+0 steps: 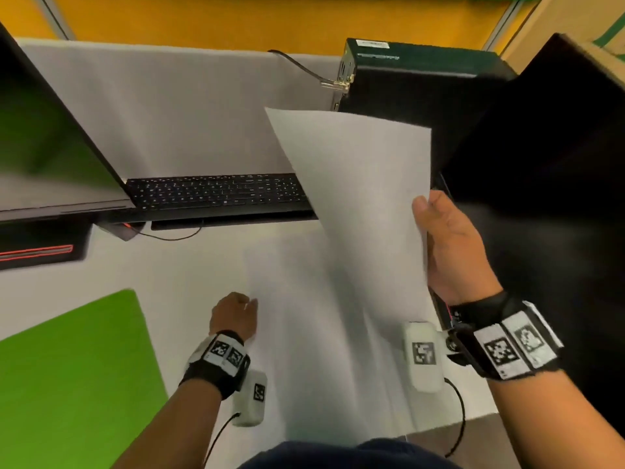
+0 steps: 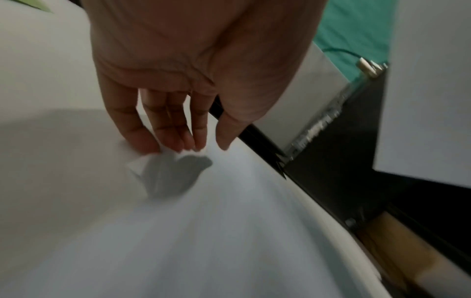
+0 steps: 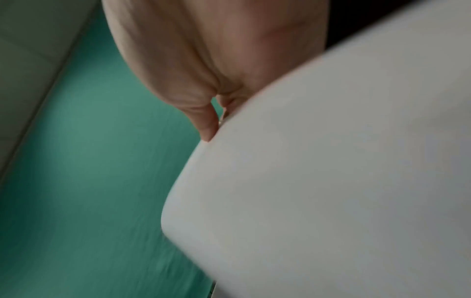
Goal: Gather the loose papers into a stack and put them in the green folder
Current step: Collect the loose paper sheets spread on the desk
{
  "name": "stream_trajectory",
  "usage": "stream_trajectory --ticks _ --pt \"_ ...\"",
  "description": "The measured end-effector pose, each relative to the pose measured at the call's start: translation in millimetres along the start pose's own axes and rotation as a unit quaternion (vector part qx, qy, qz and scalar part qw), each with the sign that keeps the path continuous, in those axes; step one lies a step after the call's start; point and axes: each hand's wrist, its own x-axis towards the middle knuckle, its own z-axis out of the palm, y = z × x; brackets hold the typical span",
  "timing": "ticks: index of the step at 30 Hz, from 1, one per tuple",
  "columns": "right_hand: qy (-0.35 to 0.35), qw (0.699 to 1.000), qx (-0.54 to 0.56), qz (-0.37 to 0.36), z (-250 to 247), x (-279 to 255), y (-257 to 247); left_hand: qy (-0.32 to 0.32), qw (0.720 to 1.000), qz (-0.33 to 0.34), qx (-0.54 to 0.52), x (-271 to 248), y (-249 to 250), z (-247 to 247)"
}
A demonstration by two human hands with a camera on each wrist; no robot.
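- While pinched by the right hand (image 1: 453, 245), the lifted white paper sheet (image 1: 355, 184) is to be held flat.
- Lying white sheet (image 2: 203, 231), pressed by straight-fingered left hand (image 1: 233, 316): corner to be peeled gently.

We see a bench (image 1: 189, 265) under a white cover. Left of the left hand (image 1: 233, 316), a green folder (image 1: 74, 377) lies flat on it. Between the two hands lie loose white sheets (image 1: 304, 350), one corner raised at the left hand's fingertips (image 2: 175, 141). Beyond the left hand stands an open laptop (image 1: 216, 194). Beyond the right hand (image 1: 453, 248) stands a black computer case (image 1: 406, 86).
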Motion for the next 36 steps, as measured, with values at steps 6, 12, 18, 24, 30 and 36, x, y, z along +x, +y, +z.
stream_trajectory --ticks 6,12,18,24,30,36 --pt "0.089 0.958 -0.265 0.060 -31 16 53 -0.058 0.981 -0.090 -0.161 16 -13 -16" --pt "0.154 0.881 -0.427 0.134 -53 7 159 -0.063 0.989 -0.067 -0.113 -3 -10 -15" --pt "0.152 0.853 -0.468 0.175 -41 -6 195 -0.110 0.991 -0.076 -0.005 -15 -6 -11" --pt "0.179 0.794 -0.465 0.347 -20 -17 193 -0.093 0.992 -0.089 0.016 -16 5 10" --pt "0.226 0.783 -0.430 0.389 -28 -19 190 -0.033 0.992 -0.108 -0.057 -16 10 16" --pt "0.227 0.786 -0.414 0.399 -31 -27 192 -0.076 0.991 -0.102 -0.047 -13 8 19"
